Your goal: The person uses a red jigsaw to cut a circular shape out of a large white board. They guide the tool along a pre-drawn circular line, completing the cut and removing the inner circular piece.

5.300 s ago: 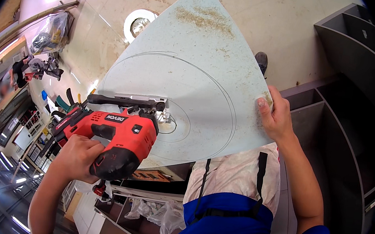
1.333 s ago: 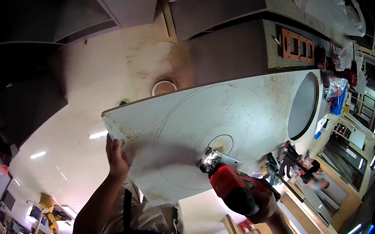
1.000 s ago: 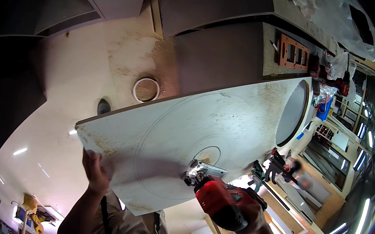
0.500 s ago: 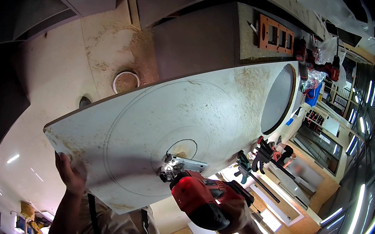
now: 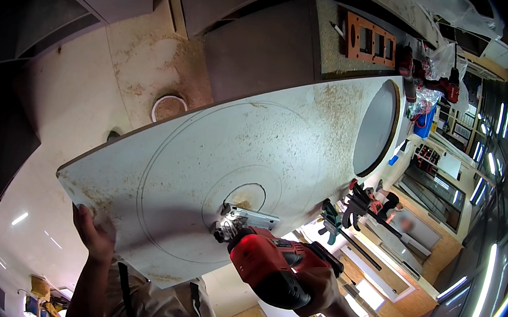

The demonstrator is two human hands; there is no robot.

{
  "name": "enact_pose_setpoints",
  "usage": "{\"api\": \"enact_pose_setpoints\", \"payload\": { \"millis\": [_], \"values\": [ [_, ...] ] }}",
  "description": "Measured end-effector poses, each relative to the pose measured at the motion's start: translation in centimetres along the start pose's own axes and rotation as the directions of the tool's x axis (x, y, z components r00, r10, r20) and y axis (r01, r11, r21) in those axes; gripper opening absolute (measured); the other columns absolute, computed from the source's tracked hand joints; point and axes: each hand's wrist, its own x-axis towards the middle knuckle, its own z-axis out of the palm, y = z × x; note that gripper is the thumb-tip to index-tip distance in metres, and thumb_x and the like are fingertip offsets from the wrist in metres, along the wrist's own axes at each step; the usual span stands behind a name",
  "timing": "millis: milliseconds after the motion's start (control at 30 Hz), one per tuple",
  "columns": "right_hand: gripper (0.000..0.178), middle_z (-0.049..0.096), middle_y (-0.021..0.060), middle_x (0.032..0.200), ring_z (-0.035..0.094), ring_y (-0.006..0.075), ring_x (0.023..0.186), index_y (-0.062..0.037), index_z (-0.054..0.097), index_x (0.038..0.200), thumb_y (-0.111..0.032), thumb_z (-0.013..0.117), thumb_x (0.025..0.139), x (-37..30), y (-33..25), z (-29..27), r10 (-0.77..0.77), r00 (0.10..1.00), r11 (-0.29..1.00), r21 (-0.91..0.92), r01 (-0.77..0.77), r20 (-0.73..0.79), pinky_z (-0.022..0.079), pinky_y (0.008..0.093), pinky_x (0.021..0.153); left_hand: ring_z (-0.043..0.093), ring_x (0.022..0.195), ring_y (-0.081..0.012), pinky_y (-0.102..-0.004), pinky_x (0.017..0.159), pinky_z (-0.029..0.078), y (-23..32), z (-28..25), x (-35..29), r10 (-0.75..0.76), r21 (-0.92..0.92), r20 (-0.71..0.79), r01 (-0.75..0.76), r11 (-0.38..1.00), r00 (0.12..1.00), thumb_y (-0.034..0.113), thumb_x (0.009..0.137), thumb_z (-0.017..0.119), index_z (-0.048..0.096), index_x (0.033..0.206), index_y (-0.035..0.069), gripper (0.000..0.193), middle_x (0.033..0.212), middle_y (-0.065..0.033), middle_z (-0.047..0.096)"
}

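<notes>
A white board (image 5: 204,153) with pencilled circles and scattered sawdust lies in front of me. My right hand (image 5: 318,285) is closed around the handle of a red and black jigsaw (image 5: 267,263). Its metal base plate (image 5: 250,217) rests on the board beside a small, dark curved cut line (image 5: 246,187). The saw's light shines at the front; the blade itself is hidden. At the near left corner, my left hand (image 5: 95,234) grips the board's edge, with the thumb on top and the other fingers partly hidden.
A large round hole (image 5: 376,128) opens at the board's right end. Clamps (image 5: 331,220) sit along its right edge. Beyond it are an orange template (image 5: 370,39) and red cordless drills (image 5: 447,86). A round offcut (image 5: 169,109) lies on the dusty floor. Another person (image 5: 391,205) is farther right.
The view has shifted slightly, so the board and tools appear a little higher and farther left. Both hands keep their hold, and the jigsaw stays at nearly the same spot on the board.
</notes>
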Motion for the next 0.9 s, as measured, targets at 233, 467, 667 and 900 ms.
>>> {"api": "enact_pose_setpoints", "payload": {
  "millis": [233, 467, 667, 900],
  "values": [
    [0.030, 0.072, 0.0158, 0.093, 0.070, 0.0347, 0.090, -0.0021, 0.073, 0.095, -0.005, 0.071, 0.065, -0.5, -0.6, -0.2, 0.131, 0.985, 0.990, 0.042, -0.137, 0.109, 0.051, 0.0451, 0.089, 0.052, 0.125, -0.0498, -0.0532, 0.106, 0.044, 0.1, 0.2, 0.7, 0.020, -0.092, -0.036, -0.023, 0.996, 0.999, 0.007, 0.098, 0.059, 0.044, 0.138, -0.006, 0.045, 0.137, -0.0342, 0.050],
    [0.025, 0.060, 0.0069, 0.062, 0.060, 0.0269, 0.053, -0.0066, 0.070, 0.082, -0.010, 0.074, 0.057, -0.1, 0.0, 0.5, 0.015, 0.999, 1.000, 0.023, -0.014, -0.031, 0.044, 0.0340, 0.049, 0.052, 0.125, -0.0484, -0.0525, 0.104, 0.046, -1.3, 0.6, -1.9, -0.024, -0.032, 0.015, 0.025, 0.999, 1.000, 0.003, 0.097, 0.060, 0.045, 0.136, -0.006, 0.043, 0.138, -0.0338, 0.048],
    [0.027, 0.059, 0.0070, 0.060, 0.059, 0.0275, 0.051, -0.0062, 0.069, 0.081, -0.010, 0.072, 0.055, -0.3, -0.2, 0.5, 0.017, 0.999, 0.999, 0.036, -0.016, -0.049, 0.045, 0.0332, 0.047, 0.052, 0.124, -0.0483, -0.0530, 0.104, 0.046, -0.1, 0.7, 0.1, 0.004, -0.068, -0.036, -0.006, 0.998, 0.999, 0.005, 0.092, 0.068, 0.046, 0.135, -0.007, 0.049, 0.137, -0.0331, 0.050],
    [0.031, 0.059, 0.0077, 0.062, 0.060, 0.0283, 0.052, -0.0053, 0.070, 0.084, -0.009, 0.071, 0.054, -0.6, 0.1, 1.3, 0.017, 0.996, 0.997, 0.081, -0.010, -0.087, 0.046, 0.0338, 0.049, 0.052, 0.124, -0.0492, -0.0541, 0.105, 0.044, -1.1, 1.0, -0.3, 0.032, -0.099, -0.063, -0.038, 0.994, 0.998, 0.011, 0.089, 0.073, 0.044, 0.136, -0.007, 0.058, 0.135, -0.0330, 0.051]
  ]
}}
